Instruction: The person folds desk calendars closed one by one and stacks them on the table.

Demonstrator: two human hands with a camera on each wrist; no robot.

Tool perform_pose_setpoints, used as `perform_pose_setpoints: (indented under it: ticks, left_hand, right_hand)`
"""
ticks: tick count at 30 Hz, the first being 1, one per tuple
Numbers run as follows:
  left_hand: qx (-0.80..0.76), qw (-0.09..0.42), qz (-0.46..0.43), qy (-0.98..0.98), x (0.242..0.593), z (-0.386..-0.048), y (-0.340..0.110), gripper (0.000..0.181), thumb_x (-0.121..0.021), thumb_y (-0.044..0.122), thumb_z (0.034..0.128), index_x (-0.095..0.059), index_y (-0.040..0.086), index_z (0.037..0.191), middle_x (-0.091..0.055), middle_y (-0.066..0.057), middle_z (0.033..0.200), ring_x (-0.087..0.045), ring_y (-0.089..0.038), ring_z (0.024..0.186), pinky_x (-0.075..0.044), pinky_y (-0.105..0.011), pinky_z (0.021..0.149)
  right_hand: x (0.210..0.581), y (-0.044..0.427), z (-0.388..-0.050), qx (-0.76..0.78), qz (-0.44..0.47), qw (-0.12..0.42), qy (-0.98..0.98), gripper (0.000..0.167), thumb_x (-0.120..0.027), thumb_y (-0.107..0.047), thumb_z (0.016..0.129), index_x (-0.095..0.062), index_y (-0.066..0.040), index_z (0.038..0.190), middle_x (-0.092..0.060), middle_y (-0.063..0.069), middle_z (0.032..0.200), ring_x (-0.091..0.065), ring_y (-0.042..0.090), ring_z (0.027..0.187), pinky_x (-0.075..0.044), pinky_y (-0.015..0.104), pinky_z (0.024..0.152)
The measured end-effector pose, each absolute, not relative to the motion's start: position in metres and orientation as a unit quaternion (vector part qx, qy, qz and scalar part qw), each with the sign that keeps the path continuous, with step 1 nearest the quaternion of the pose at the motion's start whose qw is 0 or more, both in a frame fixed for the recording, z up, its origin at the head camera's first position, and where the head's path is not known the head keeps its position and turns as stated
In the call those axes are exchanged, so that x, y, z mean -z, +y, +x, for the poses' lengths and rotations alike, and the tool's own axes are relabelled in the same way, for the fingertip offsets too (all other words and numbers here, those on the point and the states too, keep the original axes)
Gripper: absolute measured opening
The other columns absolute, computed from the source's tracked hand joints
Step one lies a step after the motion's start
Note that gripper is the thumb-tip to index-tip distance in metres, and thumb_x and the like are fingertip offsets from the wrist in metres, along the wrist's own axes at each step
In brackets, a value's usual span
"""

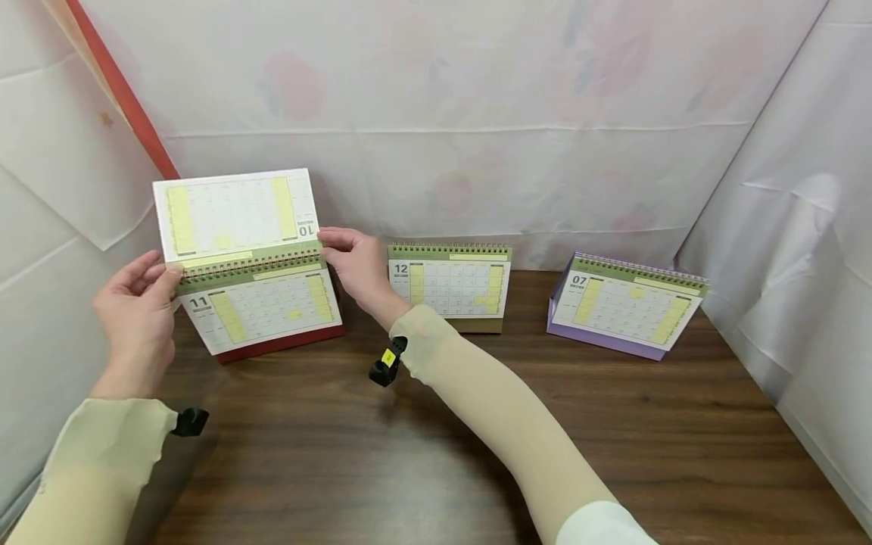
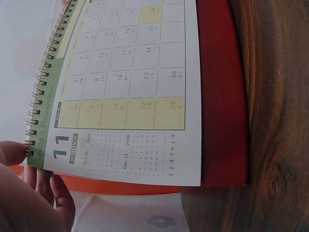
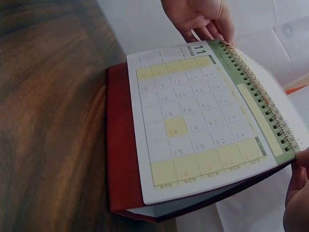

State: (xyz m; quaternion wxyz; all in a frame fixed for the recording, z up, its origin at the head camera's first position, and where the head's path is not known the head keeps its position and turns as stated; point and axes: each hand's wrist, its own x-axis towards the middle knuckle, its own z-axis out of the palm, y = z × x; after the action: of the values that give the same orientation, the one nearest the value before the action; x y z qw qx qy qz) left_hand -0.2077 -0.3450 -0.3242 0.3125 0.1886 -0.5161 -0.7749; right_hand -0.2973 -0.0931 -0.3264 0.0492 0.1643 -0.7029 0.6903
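A spiral-bound desk calendar with a red base stands at the left of the table, showing the November page. Its October page is upside down, raised behind the rings. My left hand pinches the calendar's upper left corner beside the rings, thumb in front and fingers behind, as the left wrist view shows. At the other end of the rings, my right hand pinches the upper right corner. In the right wrist view, both hands hold opposite ends of the green top strip.
Right of my right hand stands a calendar on a brown base, showing 12. Farther right is one on a purple base, showing 07. White cloth hangs behind and at the sides of the dark wooden table.
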Motion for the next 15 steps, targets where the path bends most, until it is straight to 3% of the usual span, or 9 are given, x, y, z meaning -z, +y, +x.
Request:
perform_pose_setpoints:
  ticks: [3, 10, 15]
  left_hand:
    - [0.775, 0.318, 0.183, -0.515, 0.327, -0.209, -0.345, 0.046, -0.081, -0.003, 0.0792, -0.071, 0.007, 0.123, -0.068, -0.002, 0.093, -0.061, -0.008, 0.083, -0.052, -0.014, 0.064]
    - [0.761, 0.323, 0.191, -0.529, 0.332, -0.212, -0.346, 0.035, -0.087, 0.008, 0.0756, -0.077, 0.006, 0.110, -0.073, 0.001, 0.089, -0.063, -0.008, 0.077, -0.051, -0.014, 0.061]
    - [0.755, 0.347, 0.165, -0.531, 0.341, -0.215, -0.347, 0.036, -0.087, 0.009, 0.0749, -0.077, 0.002, 0.109, -0.074, -0.001, 0.089, -0.065, -0.010, 0.071, -0.051, -0.015, 0.059]
  right_hand:
    - [0.324, -0.091, -0.300, -0.683, 0.166, 0.055, -0.709, 0.017, -0.075, -0.003, 0.089, -0.080, -0.012, 0.102, -0.072, -0.010, 0.098, -0.064, 0.001, 0.087, -0.053, 0.019, 0.070]
    - [0.325, -0.090, -0.300, -0.682, 0.171, 0.047, -0.710, 0.008, -0.077, -0.009, 0.088, -0.077, -0.013, 0.095, -0.069, -0.010, 0.090, -0.063, 0.004, 0.081, -0.051, 0.020, 0.064]
    - [0.325, -0.091, -0.300, -0.692, 0.178, 0.060, -0.697, 0.014, -0.076, -0.005, 0.088, -0.073, -0.013, 0.100, -0.069, -0.008, 0.089, -0.063, 0.004, 0.082, -0.050, 0.019, 0.065]
